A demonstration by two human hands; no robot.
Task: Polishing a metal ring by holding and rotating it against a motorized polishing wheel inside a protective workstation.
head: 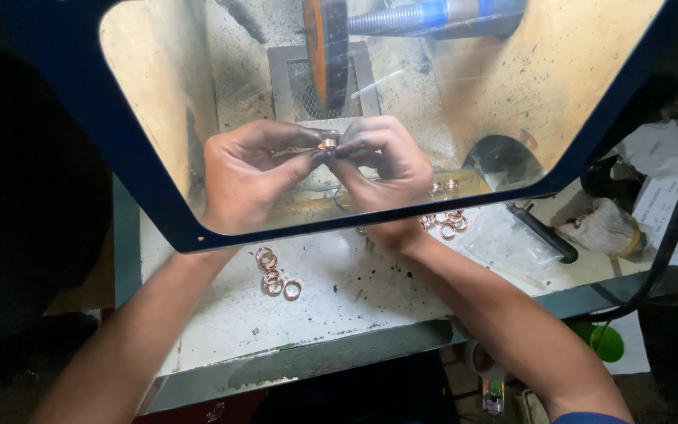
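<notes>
Both my hands reach under a clear shield with a dark blue frame (158, 212). My left hand (249, 173) and my right hand (382, 165) meet at the fingertips and pinch one small copper-coloured ring (327, 144) between them. The ring sits just below an orange polishing wheel (325, 51) on a threaded spindle (402, 17). A cluster of several copper rings (275, 276) lies on the white bench by my left forearm. Another cluster of rings (445, 221) lies by my right wrist.
A clear plastic bag (504, 239) and a black tool handle (543, 233) lie right of the rings. A cloth-wrapped object (602, 224) and papers (668, 212) sit at the far right. A grey mesh vent (300, 82) stands behind the wheel. The bench's metal front edge (315, 357) runs below.
</notes>
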